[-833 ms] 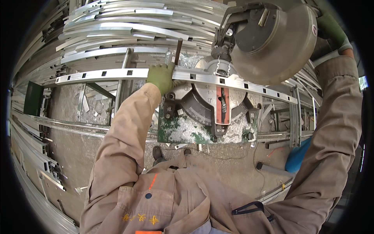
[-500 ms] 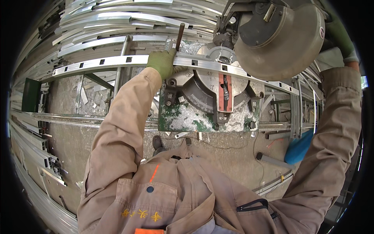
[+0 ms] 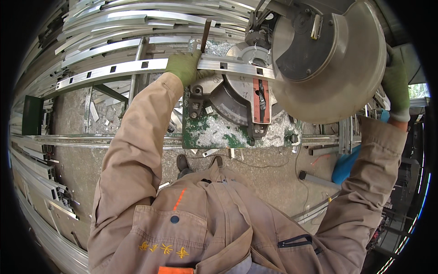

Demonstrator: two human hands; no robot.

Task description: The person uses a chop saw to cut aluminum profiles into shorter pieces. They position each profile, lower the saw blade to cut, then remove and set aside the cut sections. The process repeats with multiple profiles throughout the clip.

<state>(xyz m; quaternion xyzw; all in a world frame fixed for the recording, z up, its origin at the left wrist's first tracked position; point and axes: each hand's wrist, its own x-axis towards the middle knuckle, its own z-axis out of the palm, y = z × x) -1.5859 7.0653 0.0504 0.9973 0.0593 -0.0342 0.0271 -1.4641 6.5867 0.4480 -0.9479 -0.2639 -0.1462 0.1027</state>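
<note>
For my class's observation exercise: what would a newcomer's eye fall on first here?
The round saw guard dominates the upper right, the gloved right hand at its edge. Left of it, the gloved left hand holds a long, square-holed silver bar. Silver strips crowd the upper left.

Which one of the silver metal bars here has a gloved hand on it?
The long bar with dark square holes, lying across the saw base: the left hand grips it, while the piled bars beyond lie untouched.

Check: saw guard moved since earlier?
Yes, the saw guard moved down the picture: its lower edge went from about the far end of the red insert to roughly level with its near end.
</note>
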